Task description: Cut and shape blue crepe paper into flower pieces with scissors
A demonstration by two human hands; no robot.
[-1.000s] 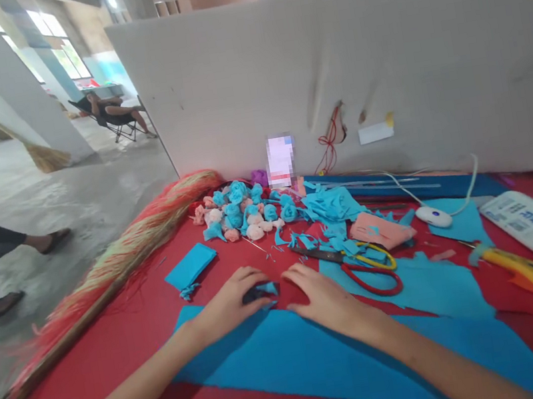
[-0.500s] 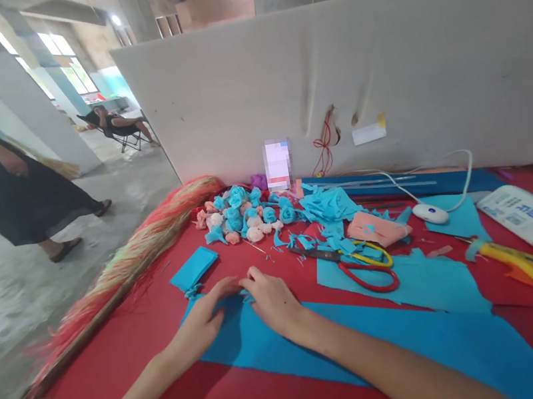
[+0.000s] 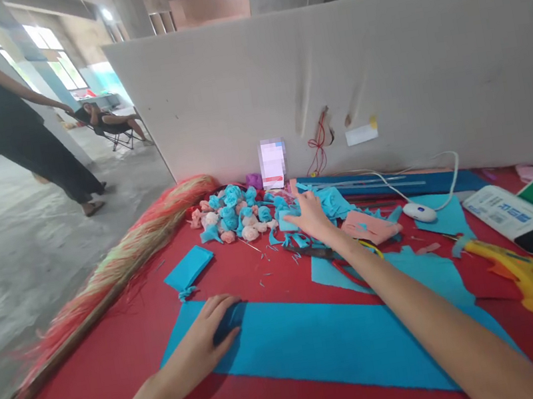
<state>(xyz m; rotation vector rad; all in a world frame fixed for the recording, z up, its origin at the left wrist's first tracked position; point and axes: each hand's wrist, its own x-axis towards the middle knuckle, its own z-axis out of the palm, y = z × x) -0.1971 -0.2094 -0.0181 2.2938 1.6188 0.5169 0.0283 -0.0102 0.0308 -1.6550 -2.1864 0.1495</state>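
Observation:
A long blue paper strip (image 3: pixel 319 343) lies across the red table. My left hand (image 3: pixel 218 325) rests on its left end, fingers apart. Farther forward, my right hand (image 3: pixel 308 214) reaches over blue scraps beside the heap of paper flowers (image 3: pixel 233 215); its thumb and fingers are apart, and nothing shows between them. Scissors (image 3: pixel 352 273) lie partly hidden under my right forearm. A small folded blue piece (image 3: pixel 190 269) sits left of centre, with a twisted blue bit (image 3: pixel 188 293) at its lower edge.
A yellow glue gun (image 3: pixel 510 265) and a white box-like device (image 3: pixel 523 219) lie at the right. Pink folded paper (image 3: pixel 370 226) is near the scissors. A phone (image 3: pixel 274 164) leans on the partition (image 3: pixel 230 97). One person stands at the left; another reclines in a chair.
My right hand has left the blue strip and moved forward to the scraps. My left hand has opened flat on the strip. The standing person has shifted toward the chair.

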